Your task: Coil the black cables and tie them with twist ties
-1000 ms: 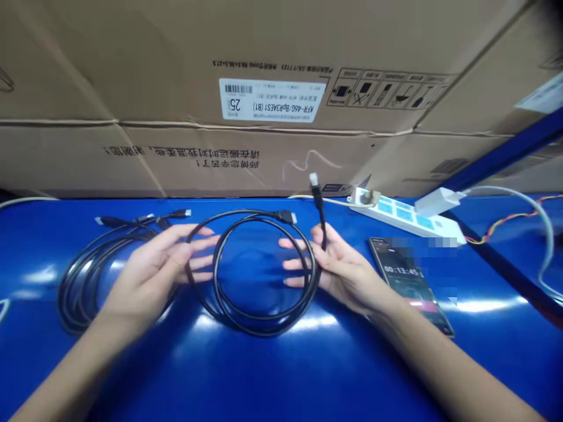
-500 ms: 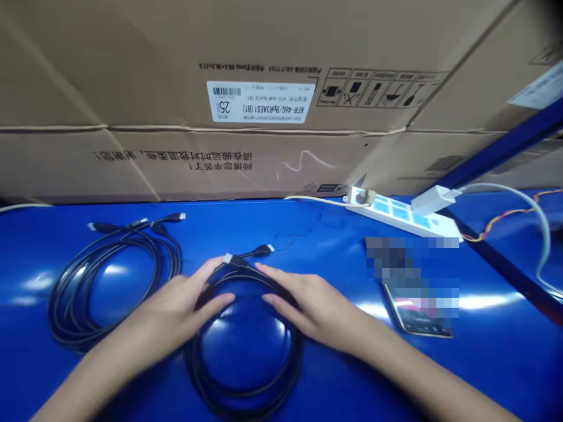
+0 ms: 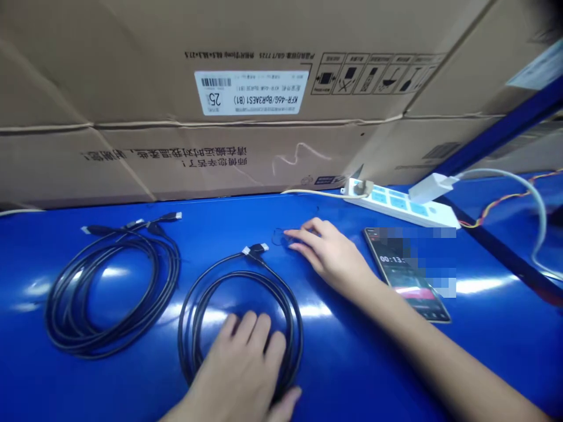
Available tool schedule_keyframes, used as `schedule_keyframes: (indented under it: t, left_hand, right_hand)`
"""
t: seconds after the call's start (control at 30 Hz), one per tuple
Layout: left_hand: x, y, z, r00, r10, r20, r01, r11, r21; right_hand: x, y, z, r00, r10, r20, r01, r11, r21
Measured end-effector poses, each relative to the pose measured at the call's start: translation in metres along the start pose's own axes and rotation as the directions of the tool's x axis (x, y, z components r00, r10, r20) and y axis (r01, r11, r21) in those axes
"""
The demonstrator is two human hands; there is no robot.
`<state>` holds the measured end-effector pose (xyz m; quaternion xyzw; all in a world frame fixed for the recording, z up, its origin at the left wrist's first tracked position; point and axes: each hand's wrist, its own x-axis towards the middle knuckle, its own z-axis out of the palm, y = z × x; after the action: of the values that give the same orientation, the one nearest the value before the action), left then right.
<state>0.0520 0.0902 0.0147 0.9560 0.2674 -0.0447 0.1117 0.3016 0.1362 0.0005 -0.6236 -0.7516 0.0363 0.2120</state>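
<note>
A coiled black cable (image 3: 197, 305) lies flat on the blue table (image 3: 343, 363), its two plugs (image 3: 257, 250) pointing up and right. My left hand (image 3: 244, 366) rests flat on the near part of this coil, fingers stretched out. My right hand (image 3: 328, 252) has reached past the plugs; its fingertips touch a thin small wire tie (image 3: 278, 237) on the table, and I cannot make out whether they grip it. A second, bigger bundle of black cables (image 3: 103, 290) lies to the left, apart from both hands.
A phone (image 3: 407, 275) with a running timer lies right of my right hand. Behind it is a white power strip (image 3: 398, 202) with a white adapter and cords. Large cardboard boxes (image 3: 246, 99) wall off the table's far side. A blue rail (image 3: 501, 252) runs diagonally at right.
The coil, held up a second ago, now lies flat on the table. My left hand has slid to its near side. My right hand has left it and reached forward to the wire tie.
</note>
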Motion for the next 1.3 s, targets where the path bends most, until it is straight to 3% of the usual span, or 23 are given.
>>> schedule_keyframes:
  t: [0.2,0.27,0.33,0.4,0.5,0.67,0.8,0.93,1.17,1.3]
  left_hand:
    - [0.001,-0.004,-0.001,0.988,-0.019,-0.155,0.04,0.99,0.136]
    - [0.002,-0.007,-0.006,0.987,-0.105,-0.122,0.121,0.984,0.13]
    - [0.002,-0.009,-0.012,0.979,-0.202,-0.007,0.202,0.976,0.079]
    - [0.001,-0.012,-0.018,0.962,-0.258,0.09,0.262,0.964,-0.035]
    - [-0.002,-0.018,-0.024,0.956,-0.271,0.11,0.292,0.909,-0.298]
    - [-0.005,-0.026,-0.031,0.935,-0.347,0.071,0.299,0.666,-0.683]
    - [-0.006,-0.031,-0.035,0.933,-0.351,0.075,0.267,0.541,-0.797]
    - [-0.007,-0.031,-0.034,0.934,-0.353,0.053,0.24,0.51,-0.826]
    - [-0.006,-0.029,-0.034,0.946,-0.317,0.072,0.234,0.509,-0.828]
    - [-0.003,-0.03,-0.037,0.937,-0.31,0.16,0.282,0.402,-0.871]
  right_hand:
    - [0.002,0.0,0.009,0.998,0.053,0.019,-0.055,0.994,0.1]
    - [0.003,0.003,0.009,0.999,0.051,0.013,-0.052,0.991,0.12]
    - [0.004,0.006,0.007,0.999,0.042,0.01,-0.043,0.989,0.143]
    - [0.005,0.009,0.006,1.0,0.029,0.005,-0.03,0.986,0.162]
    - [0.005,0.01,0.004,1.0,-0.006,0.0,0.006,0.983,0.186]
    - [-0.001,-0.004,0.001,0.984,-0.168,0.066,0.145,0.955,0.258]
    - [-0.007,-0.024,-0.005,0.924,-0.376,0.068,0.346,0.899,0.27]
    - [-0.01,-0.035,-0.01,0.881,-0.473,-0.009,0.461,0.854,0.242]
    - [-0.012,-0.04,-0.007,0.838,-0.495,-0.229,0.535,0.828,0.169]
    - [-0.014,-0.042,-0.006,0.811,-0.498,-0.307,0.559,0.814,0.158]
